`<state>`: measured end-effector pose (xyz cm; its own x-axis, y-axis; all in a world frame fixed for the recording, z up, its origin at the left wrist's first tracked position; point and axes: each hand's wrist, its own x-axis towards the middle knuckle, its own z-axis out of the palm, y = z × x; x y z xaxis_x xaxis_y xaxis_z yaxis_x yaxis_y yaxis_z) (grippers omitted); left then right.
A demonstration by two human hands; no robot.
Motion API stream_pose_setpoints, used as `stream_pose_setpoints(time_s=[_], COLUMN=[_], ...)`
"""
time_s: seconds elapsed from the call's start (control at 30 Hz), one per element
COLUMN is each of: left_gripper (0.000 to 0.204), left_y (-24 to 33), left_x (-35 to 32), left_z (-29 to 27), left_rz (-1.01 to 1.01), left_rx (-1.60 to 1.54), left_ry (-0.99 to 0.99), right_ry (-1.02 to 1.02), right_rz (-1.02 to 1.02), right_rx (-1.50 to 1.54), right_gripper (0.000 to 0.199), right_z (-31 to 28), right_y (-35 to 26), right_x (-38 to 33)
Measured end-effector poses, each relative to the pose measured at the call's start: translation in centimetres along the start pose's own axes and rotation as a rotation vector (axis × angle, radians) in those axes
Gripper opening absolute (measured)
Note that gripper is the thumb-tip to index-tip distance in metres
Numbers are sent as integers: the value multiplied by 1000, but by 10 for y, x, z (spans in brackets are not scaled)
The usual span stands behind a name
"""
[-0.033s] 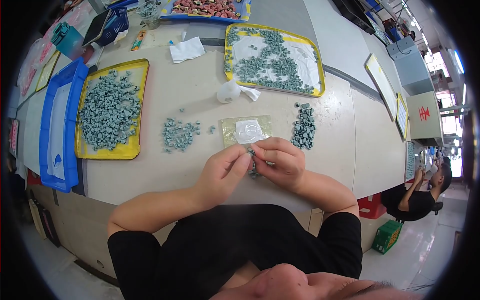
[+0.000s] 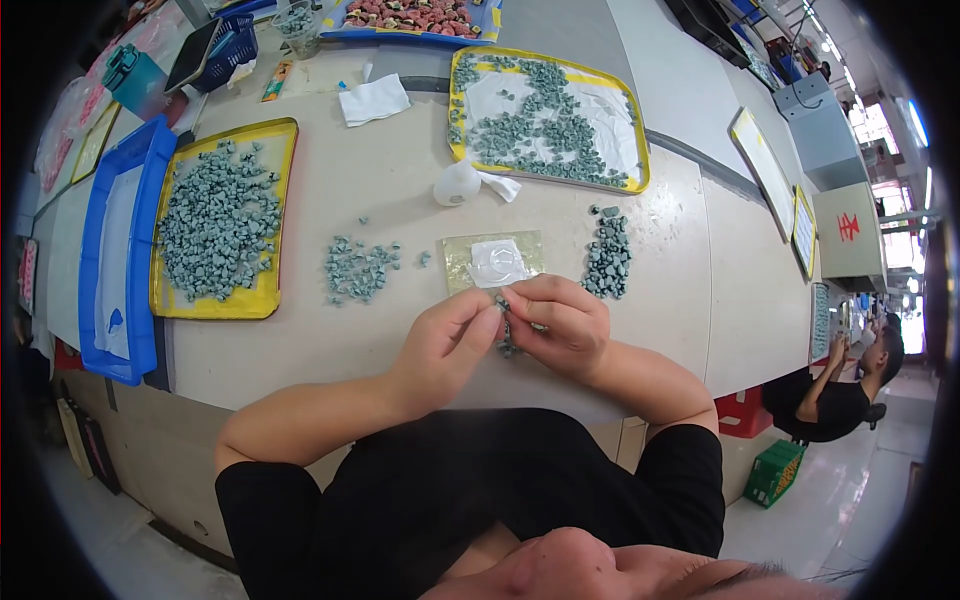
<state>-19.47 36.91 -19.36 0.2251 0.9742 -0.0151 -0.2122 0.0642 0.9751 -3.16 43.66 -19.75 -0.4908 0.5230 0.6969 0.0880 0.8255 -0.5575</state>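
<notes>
Close to the table's near edge, my left hand [image 2: 448, 345] and my right hand [image 2: 562, 325] meet fingertip to fingertip. Pinched between them is a small grey-green piece [image 2: 502, 302], mostly covered by the fingers. A few more such pieces [image 2: 507, 347] lie on the table just under my hands. Right beyond the fingers is a yellowish square pad [image 2: 458, 262] bearing a white sheet with a clear round dish [image 2: 498, 262]. Loose grey-green pieces [image 2: 360, 270] are scattered to the left, and a darker-looking pile [image 2: 607, 258] lies to the right.
Left stand a yellow tray [image 2: 287, 200] heaped with grey-green pieces and a blue tray [image 2: 100, 260]. A white squeeze bulb [image 2: 457, 184] lies before another yellow-rimmed tray [image 2: 640, 150]. Farther back are a white tissue [image 2: 375, 100] and a blue tray of reddish pieces [image 2: 490, 25]. A co-worker [image 2: 840, 395] sits right.
</notes>
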Motion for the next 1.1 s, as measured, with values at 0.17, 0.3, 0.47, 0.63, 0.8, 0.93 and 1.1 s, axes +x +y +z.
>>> stream_pose_setpoints(time_s=[0.17, 0.3, 0.47, 0.63, 0.8, 0.93, 1.1], left_gripper=[17, 18, 19, 17, 12, 20, 25], left_y=[-1, -4, -4, -2, -3, -10, -1], left_x=[-2, 1, 4, 6, 11, 25, 32], left_z=[1, -1, -2, -3, 0, -5, 1], left_rz=[-43, -79, -198, -308, -202, -45, 16], left_rx=[-50, -39, -83, 217, -241, -273, -396], left_ry=[0, -23, -56, -205, -49, 29, 256], right_ry=[36, 24, -197, -146, -261, -290, -246], right_rz=[-45, -40, 73, 509, 396, 485, 664], right_rx=[-27, -56, 46, -191, -818, -815, -505], right_gripper=[19, 19, 23, 21, 22, 21, 18], right_z=[4, 1, -22, -54, -75, -78, -75], right_y=[-1, -1, 7, 34, 77, 86, 80], right_x=[1, -1, 14, 28, 5, 5, 4])
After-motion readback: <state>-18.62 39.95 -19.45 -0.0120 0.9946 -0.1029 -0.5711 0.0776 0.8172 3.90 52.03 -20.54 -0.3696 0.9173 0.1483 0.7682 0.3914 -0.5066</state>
